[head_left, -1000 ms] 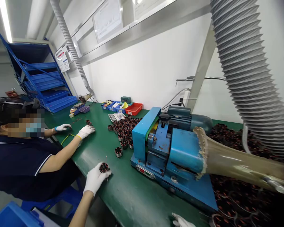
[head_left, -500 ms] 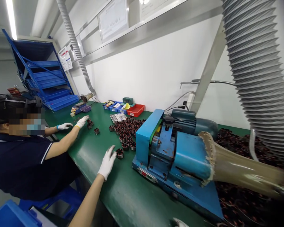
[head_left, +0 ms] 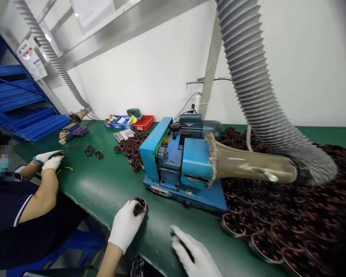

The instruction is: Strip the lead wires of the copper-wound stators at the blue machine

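White-gloved left hand (head_left: 124, 226) clasps a round, black-and-copper metal part (head_left: 140, 206), likely for steadiness. White-gloved right hand (head_left: 193, 252) hovers half-open, seemingly empty.

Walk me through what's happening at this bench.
The person's white-gloved left grip holds a round, silver-rimmed part with a dark, coppery inside over the green tabletop. The white-gloved right grip is nearby, but whether it holds anything is unclear. Ahead stands a blue metal machine, with a large spread of similar round parts to the right and a smaller cluster to the left. Further left is a co-worker in a navy shirt.
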### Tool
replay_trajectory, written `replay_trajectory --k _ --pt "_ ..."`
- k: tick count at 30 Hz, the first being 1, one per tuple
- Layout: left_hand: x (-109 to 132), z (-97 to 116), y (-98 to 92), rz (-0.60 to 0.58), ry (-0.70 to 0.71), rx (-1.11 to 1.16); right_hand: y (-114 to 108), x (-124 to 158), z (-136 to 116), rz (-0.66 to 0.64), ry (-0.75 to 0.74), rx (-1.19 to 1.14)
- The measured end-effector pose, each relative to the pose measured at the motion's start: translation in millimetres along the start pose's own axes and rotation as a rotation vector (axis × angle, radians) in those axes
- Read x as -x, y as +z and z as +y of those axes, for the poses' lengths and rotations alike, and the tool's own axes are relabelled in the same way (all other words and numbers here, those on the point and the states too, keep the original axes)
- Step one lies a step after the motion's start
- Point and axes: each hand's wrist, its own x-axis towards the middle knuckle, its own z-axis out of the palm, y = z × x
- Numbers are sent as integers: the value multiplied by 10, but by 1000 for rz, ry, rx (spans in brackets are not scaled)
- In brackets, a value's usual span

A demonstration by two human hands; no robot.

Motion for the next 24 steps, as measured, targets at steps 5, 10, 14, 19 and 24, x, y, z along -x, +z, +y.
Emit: replay_trajectory --k 5,10,14,19,24 --pt "352 192 357 -284 70 692 37 -118 -214 -18 -171 290" --pt "293 155 507 -73 8 789 -40 -86 -27 137 -56 327" --pt "335 295 480 -215 25 830 -189 -46 -73 250 61 215" --pt "507 692 446 -511 144 1046 -478 92 -421 289 75 -164" --pt "528 821 638 -426 64 1319 -703 82 -497 403 275 -888"
